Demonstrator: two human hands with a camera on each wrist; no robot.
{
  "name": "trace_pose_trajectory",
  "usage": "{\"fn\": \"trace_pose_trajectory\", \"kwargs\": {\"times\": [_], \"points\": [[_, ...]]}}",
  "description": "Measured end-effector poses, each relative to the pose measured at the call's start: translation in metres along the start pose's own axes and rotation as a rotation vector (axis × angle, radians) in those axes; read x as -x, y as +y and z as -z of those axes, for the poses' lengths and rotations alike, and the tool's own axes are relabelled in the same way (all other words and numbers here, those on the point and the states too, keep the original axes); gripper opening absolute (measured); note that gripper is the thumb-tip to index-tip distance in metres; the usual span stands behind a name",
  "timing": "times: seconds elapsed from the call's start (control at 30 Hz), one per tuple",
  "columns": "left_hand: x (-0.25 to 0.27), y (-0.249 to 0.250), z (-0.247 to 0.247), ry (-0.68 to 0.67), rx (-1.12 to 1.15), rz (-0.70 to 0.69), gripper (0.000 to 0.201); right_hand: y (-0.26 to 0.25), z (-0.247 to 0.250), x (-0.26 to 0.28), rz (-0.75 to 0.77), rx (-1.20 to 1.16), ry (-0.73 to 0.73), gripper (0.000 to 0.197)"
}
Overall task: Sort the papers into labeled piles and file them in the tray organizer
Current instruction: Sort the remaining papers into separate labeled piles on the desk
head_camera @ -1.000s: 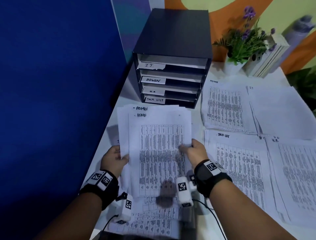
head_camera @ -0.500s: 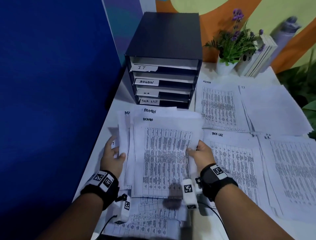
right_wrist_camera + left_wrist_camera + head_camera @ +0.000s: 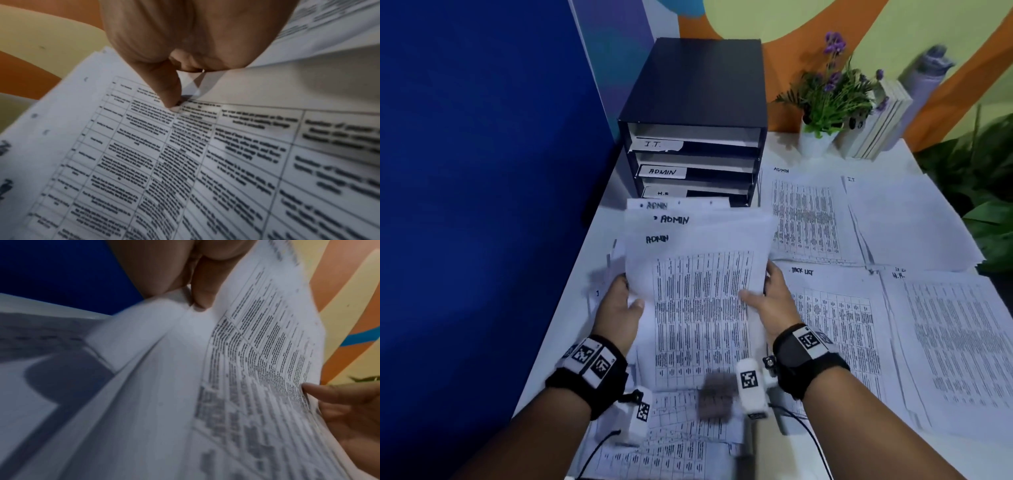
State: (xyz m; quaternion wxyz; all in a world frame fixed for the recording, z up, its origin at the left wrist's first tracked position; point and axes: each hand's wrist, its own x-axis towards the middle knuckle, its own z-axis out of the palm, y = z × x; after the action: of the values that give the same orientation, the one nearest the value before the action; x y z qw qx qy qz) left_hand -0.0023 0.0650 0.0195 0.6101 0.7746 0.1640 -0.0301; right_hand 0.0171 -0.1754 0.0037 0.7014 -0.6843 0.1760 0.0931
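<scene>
1. Nearest to the person, at the near edge of the white table [image 3: 585,260], some loose printed sheets [image 3: 678,455] lie flat under the wrists.
2. Above them, the left hand [image 3: 619,308] and the right hand [image 3: 770,301] hold a bundle of white printed sheets marked ADMIN [image 3: 702,291], lifted off the table and tilted up toward the person.
3. The left hand is clamped on the left edge of the bundle, its thumb [image 3: 202,293] pressed on the top sheet. The right hand is clamped on the right edge, thumb [image 3: 166,91] on the printed grid.
4. The bundle looks light and soft. It bends between the hands, and the top edges are fanned out, not aligned. I think a hold at both long edges, near the middle, keeps it from sagging; single sheets can slip out.
5. To the right, four sorted piles [image 3: 835,308] lie flat on the table, headed ADMIN, I.T., TASK LIST and H.R.
6. Farther, at the far left corner of the table, stands the dark blue tray organizer [image 3: 698,102] with white labels. Its ADMIN shelf [image 3: 664,171] is the second from the top, probably the goal of this bundle.
</scene>
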Motion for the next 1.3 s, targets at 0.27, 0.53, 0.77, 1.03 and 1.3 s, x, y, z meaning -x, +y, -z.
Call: {"fn": "trace_pose_trajectory", "kwargs": {"times": [0.27,0.53,0.77,1.03,1.3], "points": [[-0.007,0.063,-0.006,0.041,0.352,-0.102,0.038,-0.063,-0.015,0.024,0.336,-0.119,0.079,0.064],[0.002,0.063,-0.015,0.066,0.28,-0.086,0.027,-0.044,-0.001,0.026,0.288,-0.073,0.009,0.084],[-0.013,0.097,-0.024,0.24,0.416,-0.111,0.031,-0.038,0.011,0.006,0.11,-0.292,0.067,0.071],[-0.031,0.074,-0.064,0.003,0.339,-0.032,0.016,-0.038,0.024,-0.001,0.02,-0.413,0.258,0.015],[-0.064,-0.028,-0.031,-0.01,-0.845,0.223,0.075,-0.019,0.113,-0.068,-0.227,-0.399,0.77,0.011]]}}
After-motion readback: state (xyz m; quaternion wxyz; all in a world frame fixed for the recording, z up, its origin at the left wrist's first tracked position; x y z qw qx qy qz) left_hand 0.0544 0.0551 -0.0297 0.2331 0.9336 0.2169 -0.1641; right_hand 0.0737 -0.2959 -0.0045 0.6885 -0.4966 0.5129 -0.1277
